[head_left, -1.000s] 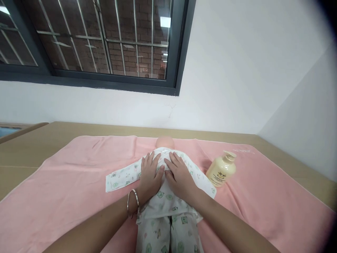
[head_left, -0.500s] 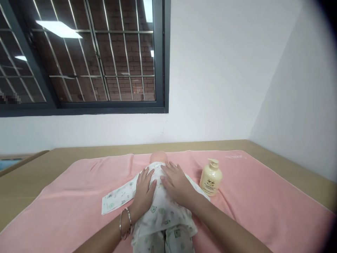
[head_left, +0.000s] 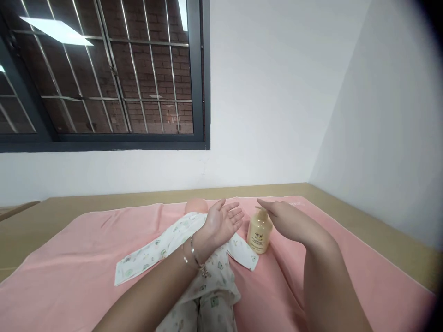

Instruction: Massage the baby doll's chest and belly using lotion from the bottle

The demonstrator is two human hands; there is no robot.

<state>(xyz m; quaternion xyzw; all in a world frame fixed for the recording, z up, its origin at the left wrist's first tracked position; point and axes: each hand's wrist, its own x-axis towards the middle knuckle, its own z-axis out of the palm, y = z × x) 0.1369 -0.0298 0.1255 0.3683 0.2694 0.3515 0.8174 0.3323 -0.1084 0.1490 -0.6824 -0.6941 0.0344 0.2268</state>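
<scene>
A doll in a white printed top and matching trousers lies on a pink sheet, its sleeves spread to both sides. Only its bald rounded head shows past the collar. Above its chest, my left hand is turned palm up with the fingers stretched out and nothing in it. Two bracelets circle that wrist. My right hand reaches over the pale yellow pump bottle, fingers extended across the pump head, which they partly hide. The bottle stands upright beside the doll's right-hand sleeve.
The pink sheet covers most of a tan padded table. Behind it rises a white wall, with a dark-framed barred window at the upper left. Another wall closes off the right side.
Both hands have lifted off the doll's top. My left hand has turned palm up and moved right, while my right hand has gone to the pump bottle. The view has shifted slightly right.
</scene>
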